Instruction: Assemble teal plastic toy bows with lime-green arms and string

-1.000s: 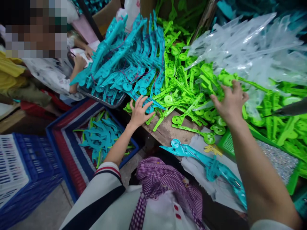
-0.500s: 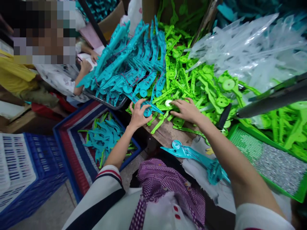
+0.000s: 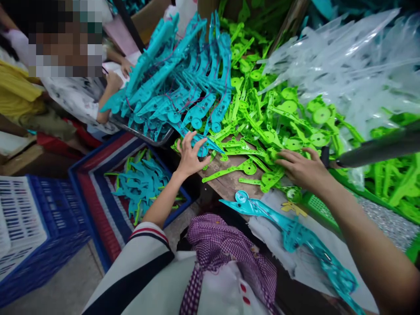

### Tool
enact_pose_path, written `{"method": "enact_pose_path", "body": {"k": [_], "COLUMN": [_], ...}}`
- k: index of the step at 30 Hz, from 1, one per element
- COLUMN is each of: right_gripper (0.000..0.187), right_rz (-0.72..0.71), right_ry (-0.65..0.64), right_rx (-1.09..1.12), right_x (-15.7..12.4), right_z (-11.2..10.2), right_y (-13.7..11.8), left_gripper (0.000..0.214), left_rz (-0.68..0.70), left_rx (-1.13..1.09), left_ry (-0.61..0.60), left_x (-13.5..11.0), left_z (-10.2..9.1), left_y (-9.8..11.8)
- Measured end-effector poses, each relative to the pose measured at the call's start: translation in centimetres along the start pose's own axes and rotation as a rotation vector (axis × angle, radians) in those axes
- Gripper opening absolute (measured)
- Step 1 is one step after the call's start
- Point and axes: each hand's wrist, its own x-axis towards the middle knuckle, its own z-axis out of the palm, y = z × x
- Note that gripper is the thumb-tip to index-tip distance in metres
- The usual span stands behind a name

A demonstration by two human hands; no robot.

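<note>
My left hand (image 3: 190, 154) lies with fingers spread on a teal plastic piece (image 3: 201, 143) at the near edge of the wooden table (image 3: 226, 181). Behind it rises a big stack of teal plastic pieces (image 3: 183, 83) on a metal tray (image 3: 144, 133). My right hand (image 3: 300, 168) rests flat, fingers out, on the near edge of a heap of bright green plastic pieces (image 3: 269, 118). One long teal piece (image 3: 288, 232) lies by itself on white paper close to my body.
Clear plastic pieces (image 3: 344, 65) pile up at the back right. A grey bar (image 3: 380, 148) juts in from the right. A green tray of glitter (image 3: 387, 218) sits at right. Blue crates (image 3: 29, 227) and a bin with teal pieces (image 3: 141, 183) stand on the floor. Another person (image 3: 68, 92) sits at left.
My right hand swept from the far green pile in toward my left hand, then moved right to the near edge of the heap. My left hand stayed on the teal piece.
</note>
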Motion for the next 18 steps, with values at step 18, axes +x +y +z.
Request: {"method": "enact_pose_path", "body": {"k": [18], "right_gripper": [0.042], "right_rz": [0.240], "right_ry": [0.088], "right_rx": [-0.012], "right_x": [4.2], "right_z": [0.1], "right_y": [-4.6], "left_gripper": [0.042], "left_rz": [0.377], "left_rx": [-0.249], "left_ry": [-0.280], "left_x": [-3.7], "left_z": [2.0], "left_y": [9.0]}}
